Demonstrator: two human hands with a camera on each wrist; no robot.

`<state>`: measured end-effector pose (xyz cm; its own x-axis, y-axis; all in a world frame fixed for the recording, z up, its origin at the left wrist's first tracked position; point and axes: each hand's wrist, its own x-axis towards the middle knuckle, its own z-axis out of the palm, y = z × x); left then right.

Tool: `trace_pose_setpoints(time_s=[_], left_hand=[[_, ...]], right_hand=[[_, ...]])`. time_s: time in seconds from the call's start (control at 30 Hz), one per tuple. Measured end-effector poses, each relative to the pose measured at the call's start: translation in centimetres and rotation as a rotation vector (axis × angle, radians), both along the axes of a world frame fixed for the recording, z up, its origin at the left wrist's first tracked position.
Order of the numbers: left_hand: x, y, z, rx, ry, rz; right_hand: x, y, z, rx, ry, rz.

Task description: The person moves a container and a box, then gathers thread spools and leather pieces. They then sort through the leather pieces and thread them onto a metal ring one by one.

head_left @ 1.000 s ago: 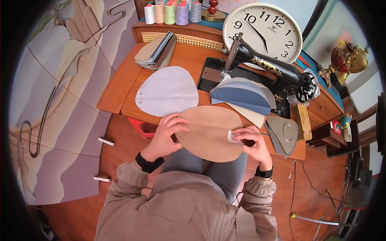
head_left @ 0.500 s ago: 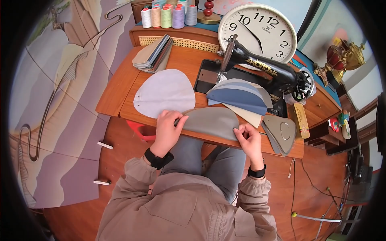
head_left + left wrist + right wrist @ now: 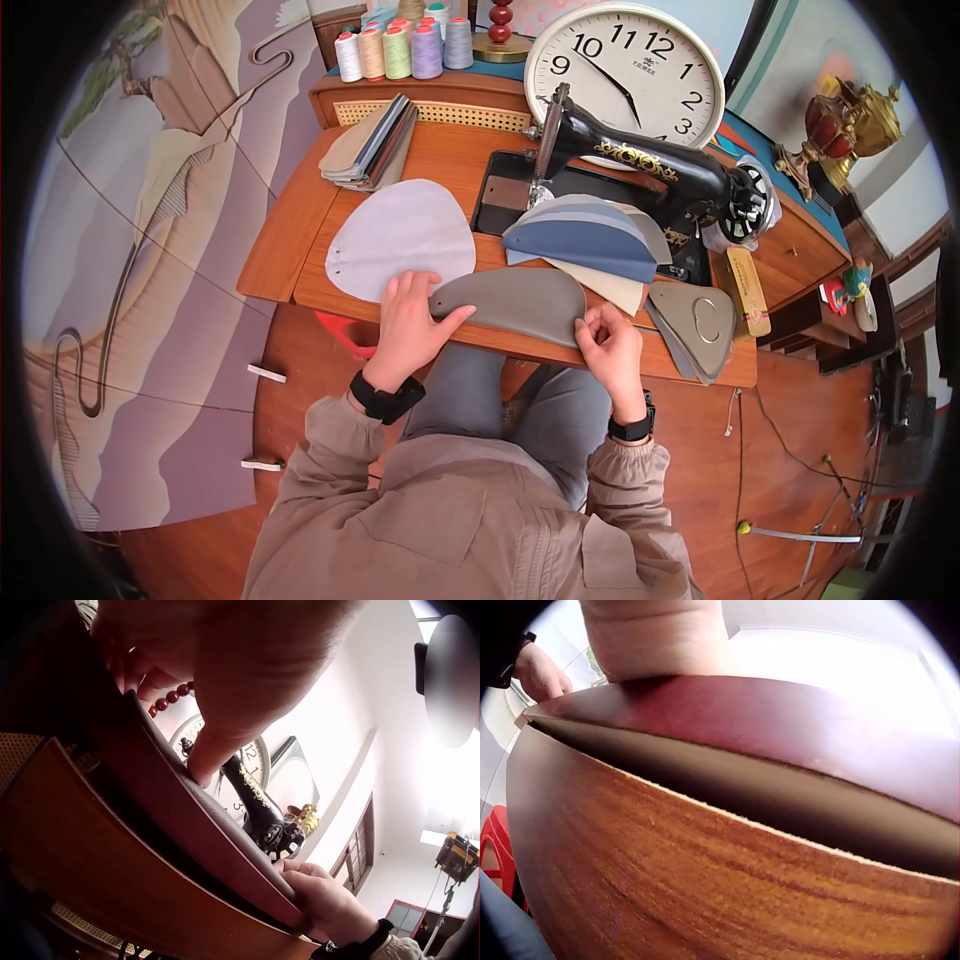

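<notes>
A grey, half-oval, leather-like piece (image 3: 515, 305) with a small hole near its left tip lies along the table's front edge. My left hand (image 3: 412, 320) rests at its left end, thumb stretched along the grey surface and fingers extended over the rim of a pale lilac oval piece (image 3: 400, 240). The right hand (image 3: 612, 350) pinches its right end between thumb and fingers. From the left wrist, the thumb presses the curved edge, with the right hand (image 3: 330, 900) at the far end. In the right wrist view, the piece's edge (image 3: 742, 712) stands slightly above the wooden tabletop (image 3: 705, 877).
Behind lie folded blue and grey pieces (image 3: 585, 240) and a black sewing machine (image 3: 640, 150). At right are grey pieces (image 3: 695, 325) and a yellow box (image 3: 745, 290). A stack of swatches (image 3: 370, 145), thread spools (image 3: 400, 50) and a wall clock (image 3: 625, 80) stand at the back.
The piece was held up as a full oval, tan side showing; now it shows a grey half-oval lying on the table edge. The left hand's thumb has spread out from its grip.
</notes>
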<state>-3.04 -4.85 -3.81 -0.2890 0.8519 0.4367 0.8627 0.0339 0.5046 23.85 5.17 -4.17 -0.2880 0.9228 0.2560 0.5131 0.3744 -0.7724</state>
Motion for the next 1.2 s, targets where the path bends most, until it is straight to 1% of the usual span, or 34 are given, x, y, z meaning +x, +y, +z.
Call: trace_pose_setpoints(time_s=[0.1,0.23,0.3,0.33,0.4,0.43,0.5,0.53,0.6,0.63,0.7,0.73,0.8,0.83,0.87,0.9,0.93,1.03,1.1,1.13,1.2], left_hand=[[-0.1,0.4,-0.4,-0.018,0.015,0.038],[-0.3,0.8,-0.6,-0.035,0.041,0.041],[-0.2,0.6,0.1,-0.155,-0.037,0.047],[-0.2,0.5,0.4,-0.154,-0.034,0.046],[-0.3,0.3,0.9,-0.231,-0.073,0.049],[-0.3,0.2,0.9,-0.229,-0.071,0.047],[-0.4,0.1,0.6,-0.144,-0.187,0.026],[-0.6,0.2,0.6,-0.143,-0.187,0.026],[-1.1,0.4,0.6,-0.281,-0.117,-0.012],[-1.0,0.4,0.6,-0.280,-0.116,-0.012],[-0.6,0.4,0.6,-0.137,-0.096,-0.117],[-0.2,0.4,0.8,-0.134,-0.094,-0.122],[1.0,0.2,1.6,-0.095,-0.401,-0.198],[1.4,0.2,1.8,-0.096,-0.400,-0.202],[1.8,0.2,2.1,-0.033,-0.411,-0.204],[2.1,0.2,2.4,0.029,-0.422,-0.204],[2.5,0.2,2.8,0.029,-0.423,-0.203],[2.8,0.5,3.6,0.058,-0.421,-0.239],[2.3,0.3,3.3,-0.014,-0.195,-0.173],[2.0,0.3,2.9,-0.015,-0.192,-0.177],[1.4,0.1,2.1,0.079,0.090,-0.083]], right_hand=[[0.0,0.0,0.0,-0.002,-0.003,0.006],[0.1,0.0,0.0,0.014,-0.021,0.010],[0.1,-0.1,0.3,0.005,-0.020,0.010],[0.1,-0.1,0.3,-0.007,-0.019,0.011],[0.1,-0.1,0.3,-0.008,-0.009,0.016],[0.2,-0.1,0.3,-0.009,-0.003,0.023],[0.3,-0.1,0.3,-0.021,0.008,0.032],[0.4,-0.1,0.3,-0.035,0.017,0.043],[0.5,0.0,0.3,-0.041,0.014,0.052],[0.6,-0.1,0.3,-0.049,0.012,0.062],[0.6,-0.2,0.3,-0.054,0.033,0.053],[0.5,-0.2,0.4,-0.061,0.055,0.044],[0.6,-0.2,0.4,-0.068,0.093,0.039],[0.6,-0.1,0.4,-0.077,0.130,0.042],[0.7,0.0,0.3,-0.078,0.130,0.039],[0.7,0.1,0.1,0.003,0.129,0.025],[0.7,0.2,0.0,0.083,0.128,0.012],[0.9,0.3,-0.4,0.052,0.097,0.009],[1.0,0.3,-0.1,0.074,0.067,0.027],[0.9,0.3,0.0,0.092,0.037,0.043],[1.0,0.2,-0.1,0.088,0.042,0.050]])
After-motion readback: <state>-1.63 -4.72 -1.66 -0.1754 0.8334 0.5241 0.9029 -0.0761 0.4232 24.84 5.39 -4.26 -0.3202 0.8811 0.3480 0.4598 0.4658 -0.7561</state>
